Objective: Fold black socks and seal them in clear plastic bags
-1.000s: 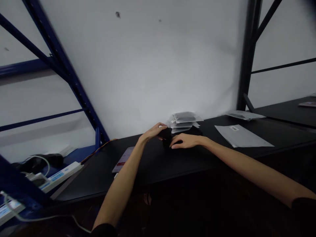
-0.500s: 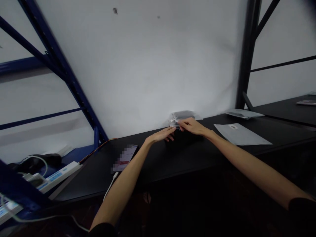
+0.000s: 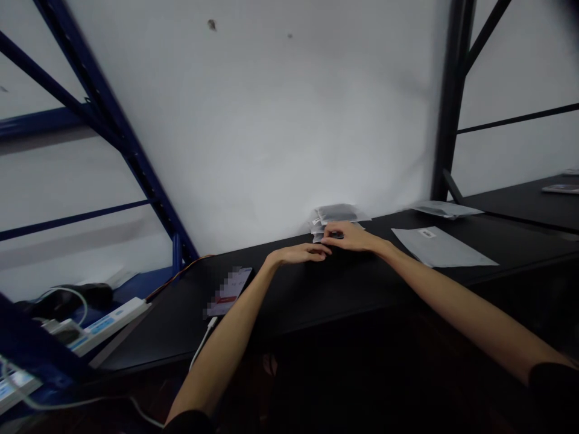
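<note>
White label [image 3: 427, 233], unreadable, right hand [image 3: 347, 235] near stacked pouches [image 3: 337, 212]

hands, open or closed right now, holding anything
Left hand: open, fingers extended.
Right hand: fingers curled near the bags; cannot tell if holding anything.

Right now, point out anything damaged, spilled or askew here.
The stacked bags beyond the right hand sit unevenly, edges poking out. High on the wall, a dark mark looks like a chip or stain. No spill shows.
</note>
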Motion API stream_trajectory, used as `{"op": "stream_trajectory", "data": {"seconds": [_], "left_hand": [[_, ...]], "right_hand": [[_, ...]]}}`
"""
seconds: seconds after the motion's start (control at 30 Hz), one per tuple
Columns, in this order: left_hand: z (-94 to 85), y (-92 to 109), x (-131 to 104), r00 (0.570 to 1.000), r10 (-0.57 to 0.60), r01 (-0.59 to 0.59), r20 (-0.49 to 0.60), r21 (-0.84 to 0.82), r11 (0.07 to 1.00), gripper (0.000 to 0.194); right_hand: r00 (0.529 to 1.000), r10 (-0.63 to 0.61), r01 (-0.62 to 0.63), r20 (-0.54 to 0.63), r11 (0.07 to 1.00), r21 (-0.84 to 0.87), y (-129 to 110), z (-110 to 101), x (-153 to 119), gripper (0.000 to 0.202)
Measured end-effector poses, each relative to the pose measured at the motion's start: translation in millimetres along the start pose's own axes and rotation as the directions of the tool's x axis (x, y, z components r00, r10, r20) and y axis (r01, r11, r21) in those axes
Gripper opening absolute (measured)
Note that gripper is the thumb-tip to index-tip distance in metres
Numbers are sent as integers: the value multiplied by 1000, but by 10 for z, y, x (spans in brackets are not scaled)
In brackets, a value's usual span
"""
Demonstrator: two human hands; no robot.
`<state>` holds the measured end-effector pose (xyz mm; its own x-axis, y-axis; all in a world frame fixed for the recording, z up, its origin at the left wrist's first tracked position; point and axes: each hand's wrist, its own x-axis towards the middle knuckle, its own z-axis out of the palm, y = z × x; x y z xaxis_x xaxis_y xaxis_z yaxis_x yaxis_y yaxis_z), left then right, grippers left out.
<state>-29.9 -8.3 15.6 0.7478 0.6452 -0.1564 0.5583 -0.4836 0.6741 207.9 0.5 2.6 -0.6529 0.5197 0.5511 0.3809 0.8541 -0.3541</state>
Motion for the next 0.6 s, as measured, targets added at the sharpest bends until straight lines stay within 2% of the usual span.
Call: {"op": "stream_trajectory", "data": {"seconds": [0.1, 0.27, 0.33, 0.43, 0.53, 0.6], "left_hand": [[-2, -39, 6, 999, -20, 23, -26, 119, 993, 59], [-40, -147, -9, 992, -72, 105, -102, 362, 926, 88], [-58, -204, -7, 990, -76, 120, -121, 422, 899, 90], [-73, -267, -1, 975, -144, 208, -170, 466, 860, 87], [-73, -281, -14, 934, -226, 340, -277, 491, 802, 89], [-75, -275, -35, 905, -292, 417, -311, 505, 756, 90]], "right_hand": [[990, 40, -32, 134, 998, -59, 59, 47, -11, 32], [974, 119, -89, 191, 983, -161, 151, 84, -12, 23], [970, 143, -107, 196, 977, -184, 166, 75, -11, 23], [963, 173, -134, 208, 973, -190, 170, 66, -13, 22], [955, 176, -134, 237, 974, -184, 177, 76, -16, 18], [949, 174, -131, 263, 976, -175, 188, 86, -15, 16]]}}
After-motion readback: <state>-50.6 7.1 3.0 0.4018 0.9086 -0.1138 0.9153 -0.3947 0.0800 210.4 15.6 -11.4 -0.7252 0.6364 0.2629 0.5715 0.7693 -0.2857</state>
